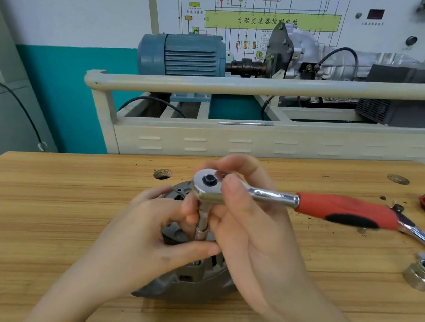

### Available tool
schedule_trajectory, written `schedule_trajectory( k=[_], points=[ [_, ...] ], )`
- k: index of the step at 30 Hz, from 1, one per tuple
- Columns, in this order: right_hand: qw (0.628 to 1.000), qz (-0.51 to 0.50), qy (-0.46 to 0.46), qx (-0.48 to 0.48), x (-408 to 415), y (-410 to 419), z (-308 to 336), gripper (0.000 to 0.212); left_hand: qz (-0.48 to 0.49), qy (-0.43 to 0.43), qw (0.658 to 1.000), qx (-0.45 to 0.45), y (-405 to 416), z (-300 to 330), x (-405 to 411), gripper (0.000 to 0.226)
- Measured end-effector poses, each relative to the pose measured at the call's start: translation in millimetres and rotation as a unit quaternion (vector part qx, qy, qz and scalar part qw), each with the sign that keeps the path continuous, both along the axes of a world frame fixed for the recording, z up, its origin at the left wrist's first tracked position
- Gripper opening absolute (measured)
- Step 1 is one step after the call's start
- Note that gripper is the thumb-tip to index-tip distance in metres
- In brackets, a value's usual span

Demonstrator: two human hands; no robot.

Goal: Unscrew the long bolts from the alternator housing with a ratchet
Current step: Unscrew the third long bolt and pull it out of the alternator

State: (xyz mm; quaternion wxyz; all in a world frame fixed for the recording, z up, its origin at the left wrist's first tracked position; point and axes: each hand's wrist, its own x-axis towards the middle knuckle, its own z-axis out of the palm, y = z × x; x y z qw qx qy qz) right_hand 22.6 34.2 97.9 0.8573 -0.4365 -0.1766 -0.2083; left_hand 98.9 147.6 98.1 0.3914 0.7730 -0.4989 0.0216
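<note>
Wooden workbench point(66, 209), teal-and-white wall point(68, 36), wiring-diagram board point(252, 5)

The right hand point(247, 234) pinches the ratchet point(281, 198) head; the left hand point(148, 236) steadies the extension point(202, 223) just beside it, above the alternator housing point(191, 284) on the counter point(39, 206).

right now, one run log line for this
red-handled chrome ratchet upright on grey alternator housing | left hand steadies socket | right hand at head
</note>
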Motion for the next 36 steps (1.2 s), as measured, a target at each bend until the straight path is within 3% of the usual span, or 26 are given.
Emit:
schedule_trajectory(
  k=[6, 11, 16, 20, 26, 30, 36],
  points=[
    [0.998, 0.028, 0.056, -0.004, 0.3, -2.4, -0.7, 0.027, -0.019, -0.019, 0.999, 0.034, 1.1, -0.2, 0.7, 0.042],
    [1.000, 0.021, 0.006, 0.009, 1.3, -2.9, 1.2, 0.017, 0.014, -0.027, 0.999, -0.021, -1.7, -3.7, -1.5, 0.037],
    [1.000, 0.009, -0.001, 0.006, 1.2, -8.1, 1.8, 0.018, 0.023, -0.009, 1.000, -0.002, -1.9, -4.0, 1.1, 0.048],
    [0.999, 0.030, 0.027, 0.003, 2.9, -6.8, 0.0, 0.029, -0.027, 0.004, 0.999, 0.031, 3.0, -0.7, 2.8, 0.038],
    [1.000, 0.013, 0.021, 0.001, 3.0, -4.0, -1.1, 0.029, -0.013, -0.010, 1.000, -0.018, -1.5, -1.4, -0.1, 0.023],
    [0.999, -0.027, 0.008, -0.019, 2.7, -4.4, -1.3, 0.025, 0.007, -0.017, 1.000, -0.005, -2.5, -3.0, 2.3, 0.043],
    [0.999, 0.028, 0.044, -0.004, 3.5, -5.9, -0.9, 0.030, -0.046, -0.017, 0.998, 0.028, 2.2, -0.5, 4.9, 0.036]
  ],
)
